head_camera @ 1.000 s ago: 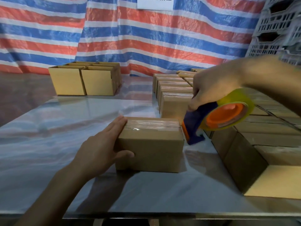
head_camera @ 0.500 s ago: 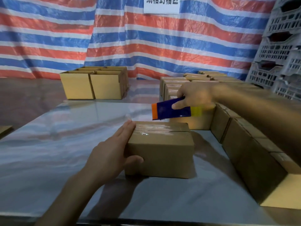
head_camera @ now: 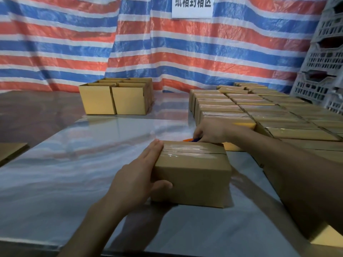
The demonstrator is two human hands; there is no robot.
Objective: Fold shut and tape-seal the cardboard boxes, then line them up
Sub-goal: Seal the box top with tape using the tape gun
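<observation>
Cardboard box [head_camera: 193, 175] flush against left grip [head_camera: 135, 180]

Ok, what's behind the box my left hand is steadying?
Your right hand sits just behind the taped box, gripping a tape dispenser; only a blue and orange sliver shows, the rest hidden by hand and box. Farther back are rows of sealed boxes.

Striped red-blue-white tarp [head_camera: 130, 43] backs a glossy table [head_camera: 55, 173]; grey crates [head_camera: 323, 71], apparently plastic, stacked right.

Free tabletop [head_camera: 74, 173] L; sealed box rows [head_camera: 269, 110] tight on R.
</observation>
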